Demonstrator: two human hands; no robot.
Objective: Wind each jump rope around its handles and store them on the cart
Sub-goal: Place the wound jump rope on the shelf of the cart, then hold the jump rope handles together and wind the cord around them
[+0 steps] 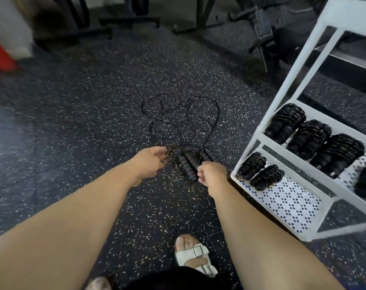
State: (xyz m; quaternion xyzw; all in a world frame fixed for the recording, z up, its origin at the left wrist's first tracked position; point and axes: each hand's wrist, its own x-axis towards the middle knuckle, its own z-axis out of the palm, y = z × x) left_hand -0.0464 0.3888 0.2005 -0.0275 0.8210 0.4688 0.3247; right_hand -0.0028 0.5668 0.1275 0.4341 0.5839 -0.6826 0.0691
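The handles (188,165) lie side by side on the floor (83,122), long axes running away from the person, far ends tipped a little left. The rope (184,120) sprawls beyond them in loose loops. The left hand (149,162) sits just left of the handles, fingers curled, pinching a strand. The right hand (212,174) is curled at the handles' near ends, but I cannot tell whether it grips them. The cart (259,130) stands close on the right, its lower corner near the right hand, with wound ropes (286,123) on two shelves. Open floor spreads left and ahead; a sandal (195,255) stands behind.
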